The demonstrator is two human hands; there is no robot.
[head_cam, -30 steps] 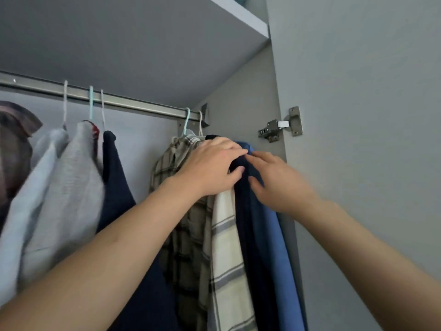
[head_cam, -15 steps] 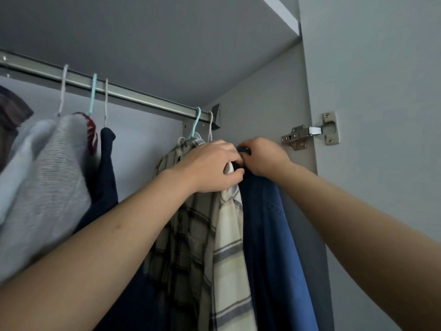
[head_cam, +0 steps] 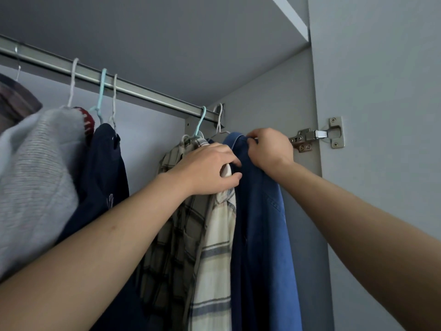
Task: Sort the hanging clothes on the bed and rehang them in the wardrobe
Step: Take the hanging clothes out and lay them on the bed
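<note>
Both arms reach up into the wardrobe, to the far right end of the metal rail (head_cam: 148, 90). The left hand (head_cam: 205, 170) has its fingers and thumb curled around the shoulder of a cream striped shirt (head_cam: 214, 247), bunching the cloth just below the hanger. The right hand (head_cam: 269, 149) pinches the collar edge of a blue shirt (head_cam: 265, 235) — the last garment on the rail, hanging right against the wardrobe's side wall (head_cam: 274, 96). The two hands sit close together, the blue collar between them.

Just left of the cream shirt hangs a dark plaid shirt (head_cam: 171, 235), touching it; a teal hook (head_cam: 200, 120) and a white hook (head_cam: 219, 118) go over the rail above this group. Further left, apart from these three, hang a navy garment (head_cam: 107, 168) and a grey knit sweater (head_cam: 40, 177) — more hooks above them. A metal door hinge (head_cam: 315, 136) is fixed on the open door (head_cam: 381, 139) just right of the right hand.
</note>
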